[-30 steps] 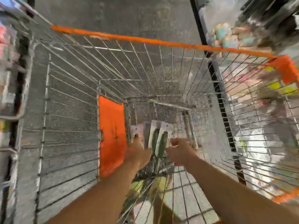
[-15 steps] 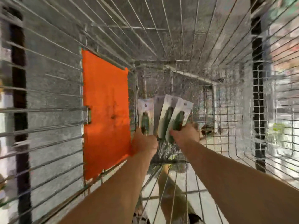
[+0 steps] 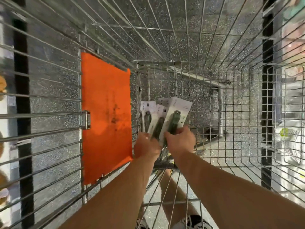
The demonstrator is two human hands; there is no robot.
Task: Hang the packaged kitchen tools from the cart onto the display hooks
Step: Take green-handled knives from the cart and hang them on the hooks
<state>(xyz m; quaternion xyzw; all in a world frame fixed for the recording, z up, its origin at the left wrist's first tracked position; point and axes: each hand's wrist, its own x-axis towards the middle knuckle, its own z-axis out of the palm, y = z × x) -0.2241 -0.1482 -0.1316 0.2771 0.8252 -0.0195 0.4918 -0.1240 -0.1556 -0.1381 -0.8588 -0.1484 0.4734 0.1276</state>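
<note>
Both arms reach down into a wire cart (image 3: 206, 47). View looks straight in through its mesh; speckled grey floor (image 3: 165, 22) shows beneath.

Left hand (image 3: 146, 148): fingers curled closed around the lower end of the packaged kitchen tools (image 3: 162, 119), gripping the cards at about 7 o'clock of the bundle. Right hand (image 3: 180, 142): also closed, thumb and fingers pinching the front card at its lower end, about 5 o'clock of the bundle. The two hands are just beside each other, nearly touching.

The packages: at least three white cards fanned out, upper ends pointing toward 12 to 1 o'clock. Each carries a dark green, long-handled tool under clear blister. Small dark marks and grey print near the card tops; blurred, nothing legible. No brand readable.

The bundle sits inside the cart, near its centre, held up off the mesh bottom.

Orange panel (image 3: 105, 116) at 9 o'clock of the hands, flat against the cart's wire side, dark smudges on its face, no writing visible.

Patterned shoe (image 3: 196, 222) at 6 o'clock, seen through the wires.
</note>
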